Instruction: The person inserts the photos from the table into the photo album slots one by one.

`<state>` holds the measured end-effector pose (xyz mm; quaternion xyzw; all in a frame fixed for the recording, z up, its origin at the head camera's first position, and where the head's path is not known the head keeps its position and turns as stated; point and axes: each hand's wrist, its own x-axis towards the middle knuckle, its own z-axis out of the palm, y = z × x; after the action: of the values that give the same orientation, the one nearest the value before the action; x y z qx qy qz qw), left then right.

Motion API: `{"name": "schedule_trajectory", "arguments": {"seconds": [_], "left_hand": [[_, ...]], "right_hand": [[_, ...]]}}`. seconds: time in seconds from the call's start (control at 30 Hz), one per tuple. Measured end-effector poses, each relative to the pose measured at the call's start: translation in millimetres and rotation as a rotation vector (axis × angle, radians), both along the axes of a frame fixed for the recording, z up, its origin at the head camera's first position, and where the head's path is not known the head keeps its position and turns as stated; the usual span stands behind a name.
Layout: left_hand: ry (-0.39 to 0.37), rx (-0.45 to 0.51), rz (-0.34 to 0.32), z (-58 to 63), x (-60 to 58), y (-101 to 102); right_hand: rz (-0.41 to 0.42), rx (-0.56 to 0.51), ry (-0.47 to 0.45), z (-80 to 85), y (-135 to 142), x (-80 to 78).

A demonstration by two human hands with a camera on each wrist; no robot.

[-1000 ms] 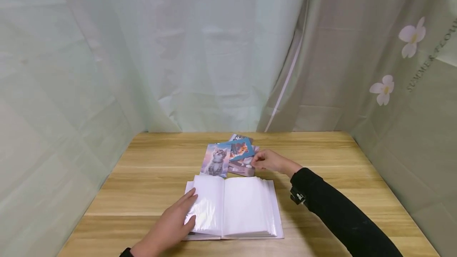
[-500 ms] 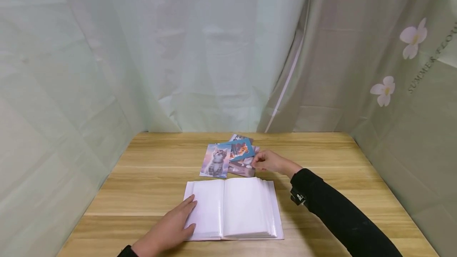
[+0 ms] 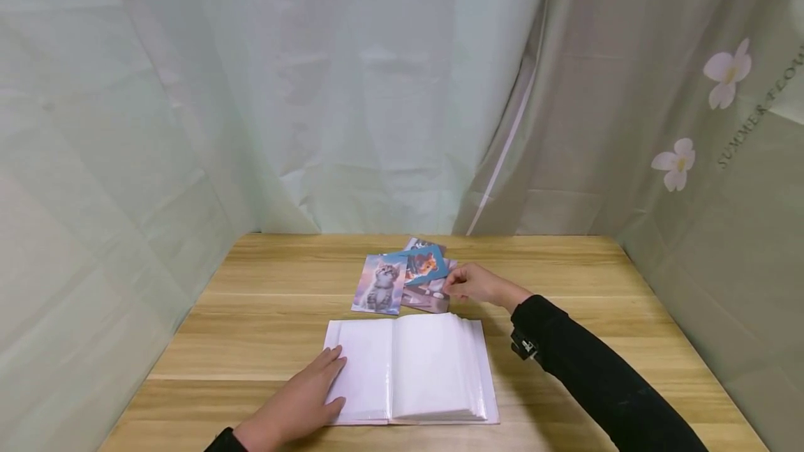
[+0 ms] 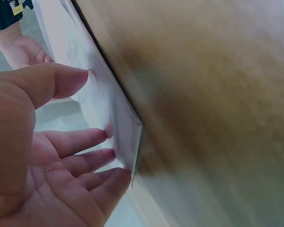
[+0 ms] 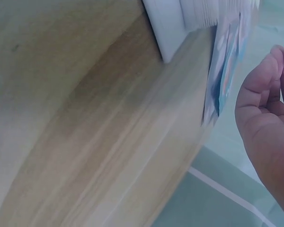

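Note:
An open photo album (image 3: 433,368) with white sleeve pages lies flat in front of me. My left hand (image 3: 298,400) rests its outstretched fingers on the left page near the outer edge; the left wrist view has its fingertips (image 4: 120,177) on that page. Beyond the album lies a loose group of picture cards: a grey kitten card (image 3: 380,284), a blue-bordered card with an orange animal (image 3: 427,264), and others partly covered. Beside their right side hovers my right hand (image 3: 480,284), fingers loosely curled. In the right wrist view nothing shows between its fingertips (image 5: 277,52).
The wooden table (image 3: 251,326) carries the album and cards. Pale curtains (image 3: 377,89) hang along the back and both sides, close to the table's edges. A dark sleeve with a wrist camera (image 3: 524,344) covers the right forearm.
The left album page, raised and shiny under my left hand a second ago, now lies flat. My left hand has slid slightly toward me; the right hand has stayed by the cards.

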<state>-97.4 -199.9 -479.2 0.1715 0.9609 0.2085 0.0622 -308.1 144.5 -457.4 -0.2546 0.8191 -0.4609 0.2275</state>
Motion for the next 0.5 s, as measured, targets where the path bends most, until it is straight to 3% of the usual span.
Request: {"name": "schedule_trajectory", "arguments": {"seconds": [0.27,0.5], "left_hand": [[-0.017,-0.007,-0.006,0.3,-2.1,-0.2],[-0.07,-0.013,0.011,1.6,-1.4,1.7]], "right_hand": [[0.028,0.008,-0.001,13.7,0.6,-12.1],[-0.036,0.097,0.148,26.0,-1.0,-31.5]]}}
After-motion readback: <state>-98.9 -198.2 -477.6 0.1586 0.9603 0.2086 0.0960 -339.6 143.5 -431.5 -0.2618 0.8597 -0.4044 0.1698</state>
